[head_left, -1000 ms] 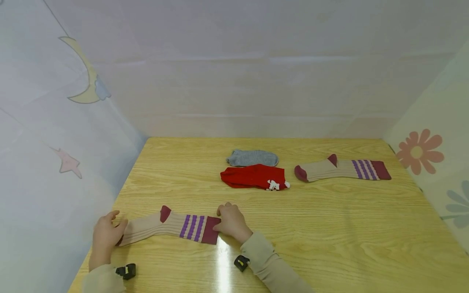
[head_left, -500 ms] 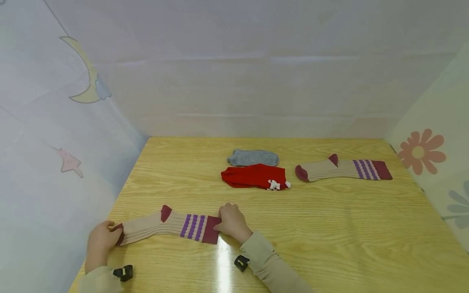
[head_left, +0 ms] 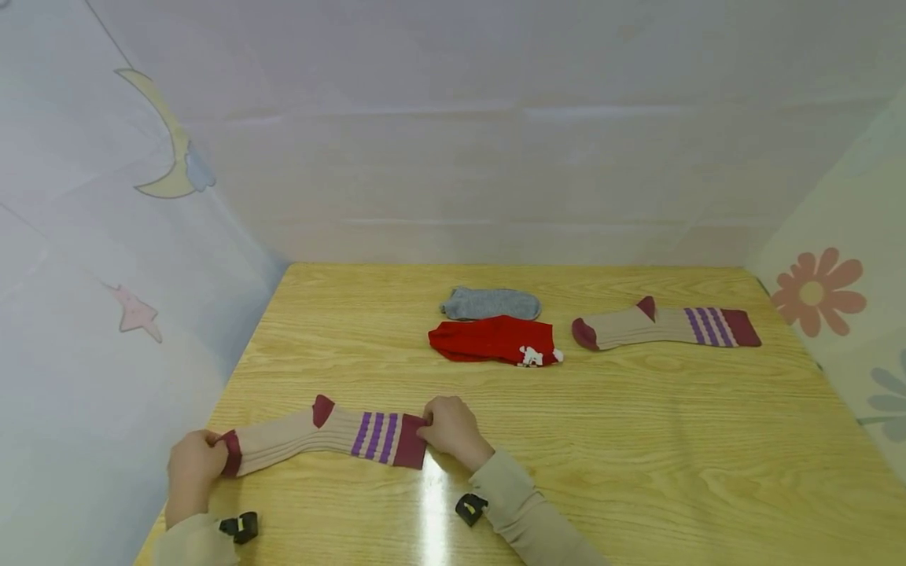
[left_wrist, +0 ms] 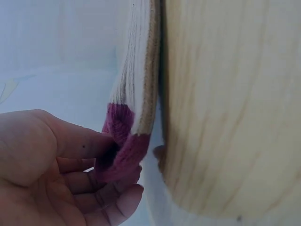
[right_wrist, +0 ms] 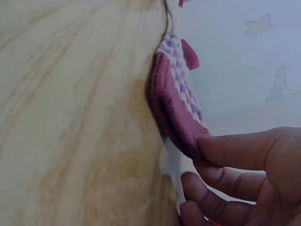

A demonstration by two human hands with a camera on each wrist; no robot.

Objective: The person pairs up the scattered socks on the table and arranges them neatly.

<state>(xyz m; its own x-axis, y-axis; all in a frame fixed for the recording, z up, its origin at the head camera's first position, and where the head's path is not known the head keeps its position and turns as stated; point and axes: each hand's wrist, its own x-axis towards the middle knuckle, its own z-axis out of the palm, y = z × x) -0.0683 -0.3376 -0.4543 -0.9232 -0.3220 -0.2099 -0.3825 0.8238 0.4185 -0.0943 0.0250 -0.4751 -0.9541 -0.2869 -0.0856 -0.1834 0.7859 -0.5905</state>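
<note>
A beige sock (head_left: 283,439) with maroon toe, heel and cuff and purple stripes lies flat at the front left of the table. At its toe, my left hand (head_left: 193,462) pinches the maroon fabric; the left wrist view shows the thumb over the toe (left_wrist: 124,160) and fingers beneath. My right hand (head_left: 453,428) pinches a corner of the cuff (right_wrist: 181,122) between thumb and index finger. Between the two hands the sock stretches out lengthwise, heel pointing away from me.
A matching striped sock (head_left: 623,328) lies at the back right. Near the back middle are a grey sock (head_left: 493,304) and, just in front, a red sock (head_left: 488,339) with a white figure. Printed cloth walls (head_left: 495,173) border the wooden table (head_left: 602,472).
My left hand has shifted slightly left and closed its fingers on the toe, exposing more maroon. My right hand stays at the cuff, its fingers drawn in a little. The other socks have not moved.
</note>
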